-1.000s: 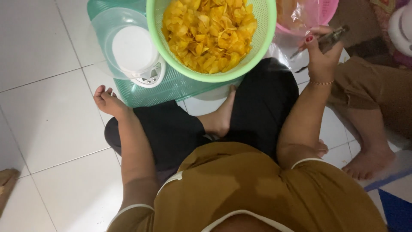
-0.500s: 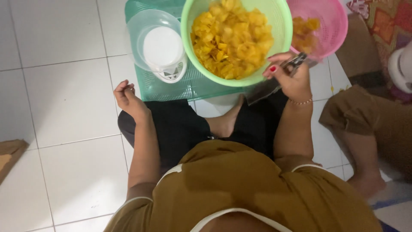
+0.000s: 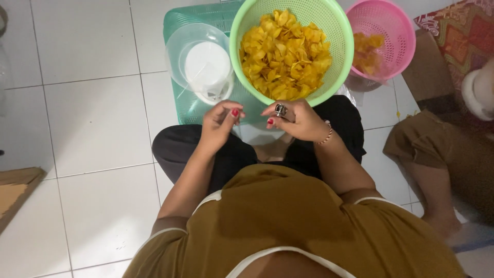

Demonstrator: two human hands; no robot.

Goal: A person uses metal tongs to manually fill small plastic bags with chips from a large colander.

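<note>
**Here, both hands are meeting just below the green basket**

Now the person is sitting cross-legged on the white tiled floor (image 3: pixel 92 118), and everything is best placed from the green basket (image 3: pixel 291 51), which is brimming with yellow chips (image 3: pixel 283 54). The left hand (image 3: pixel 218 123) is hovering just below the basket's near rim, to its left; the fingers (image 3: pixel 232 110) are curling inward, thumb and forefinger nearly touching, and I cannot tell whether they are pinching anything. The right hand (image 3: pixel 296 119) is hanging directly under the rim, fingers bent and loosely closed. A small metal piece (image 3: pixel 280 109) is showing on top of it; whether that is a ring or something gripped is not clear.

Left of the basket, a clear lidded tub (image 3: pixel 203 64) is resting on a teal tray (image 3: pixel 180 31) that is running beneath both. Right of the basket, touching it, a pink basket (image 3: pixel 383 41) is holding a few more chips. Farther right, another person's leg (image 3: pixel 437 164) is folded on the floor.

Judging by this, the hands are working something small between them. Doing it well likely means keeping both hands close under the rim, working over the lap, and moving the wrists gently so the heaped basket is not getting knocked.
</note>
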